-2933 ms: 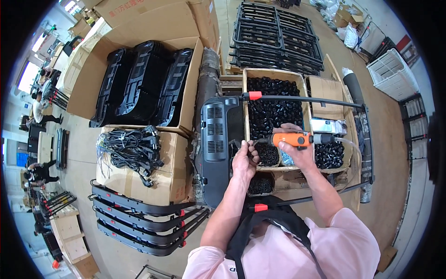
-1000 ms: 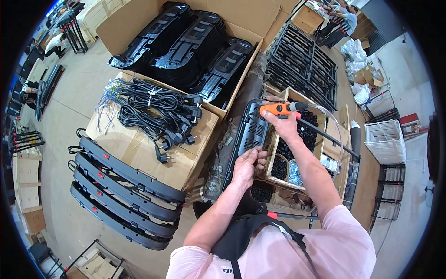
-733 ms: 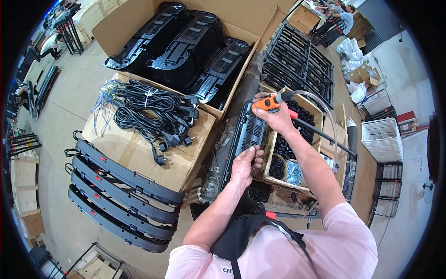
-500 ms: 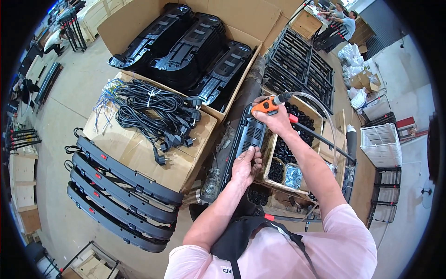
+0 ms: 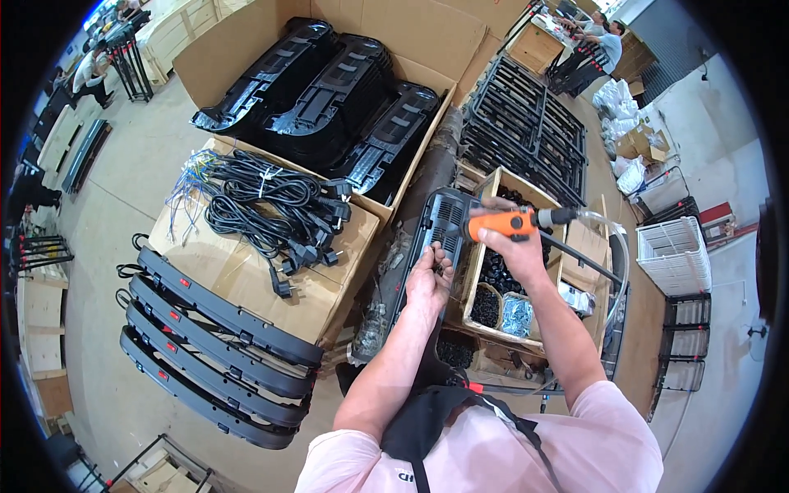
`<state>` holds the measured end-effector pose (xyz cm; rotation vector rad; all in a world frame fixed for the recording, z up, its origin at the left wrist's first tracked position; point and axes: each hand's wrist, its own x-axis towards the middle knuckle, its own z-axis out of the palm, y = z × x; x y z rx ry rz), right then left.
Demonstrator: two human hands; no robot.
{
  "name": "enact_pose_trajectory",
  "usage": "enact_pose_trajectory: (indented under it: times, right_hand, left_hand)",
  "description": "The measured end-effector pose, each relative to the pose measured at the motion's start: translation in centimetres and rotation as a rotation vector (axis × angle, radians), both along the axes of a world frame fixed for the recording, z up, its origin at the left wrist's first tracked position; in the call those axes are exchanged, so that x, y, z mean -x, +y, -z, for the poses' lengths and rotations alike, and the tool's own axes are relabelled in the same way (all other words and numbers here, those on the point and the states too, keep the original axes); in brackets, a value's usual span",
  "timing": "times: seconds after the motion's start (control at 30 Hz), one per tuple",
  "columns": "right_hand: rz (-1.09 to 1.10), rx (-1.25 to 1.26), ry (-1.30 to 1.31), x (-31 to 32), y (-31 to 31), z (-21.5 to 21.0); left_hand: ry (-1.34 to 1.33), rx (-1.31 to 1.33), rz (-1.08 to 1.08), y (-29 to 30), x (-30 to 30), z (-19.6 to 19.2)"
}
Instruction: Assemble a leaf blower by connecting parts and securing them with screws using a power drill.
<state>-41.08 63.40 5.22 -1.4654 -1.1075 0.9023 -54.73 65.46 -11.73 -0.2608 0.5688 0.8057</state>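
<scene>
**Screwdriver over the black panel**

Cartons hem us in on the left: a large open cardboard box [image 5: 460, 49] of stacked black moulded housings [image 5: 329, 107] fills the upper ground, and below it a flat carton [image 5: 246, 279] carries a heap of black power cords [image 5: 263, 205], with long black trim strips [image 5: 214, 329] leaning along its near edge. To the upper right lie black metal grilles [image 5: 526, 131]. Bare concrete floor [image 5: 123, 205] opens to the far left; around our hands there is little free room.

Between the cartons and a wooden crate [image 5: 493, 185] of small black parts [image 5: 497, 271] stands the black panel [image 5: 436, 226], narrow, ribbed and slotted, running away from us. Our left hand [image 5: 427, 279] rests on its near part, fingers curled; whether they pinch anything we cannot tell. Our right hand [image 5: 509, 242] is closed firmly around an orange powered screwdriver [image 5: 501, 223], held level just above the panel's far end, a clear hose [image 5: 608, 238] trailing from its rear toward the right.
</scene>
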Motion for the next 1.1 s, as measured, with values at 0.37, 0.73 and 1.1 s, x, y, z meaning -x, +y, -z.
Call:
enact_pose_trajectory:
  times: [0.37, 0.73, 1.1]
  right_hand:
    - [0.038, 0.025, 0.084, 0.1, -2.8, 1.0]
    - [0.066, -0.006, -0.008, 0.3, -0.2, 3.9]
    - [0.015, 0.013, -0.035, 1.2, 2.6, 5.5]
  left_hand:
    - [-0.121, -0.084, 0.007, 0.0, -0.4, 0.3]
    - [0.103, -0.173, 0.211, -2.8, 0.3, -2.2]
    - [0.117, -0.28, 0.308, -7.3, 3.5, -1.0]
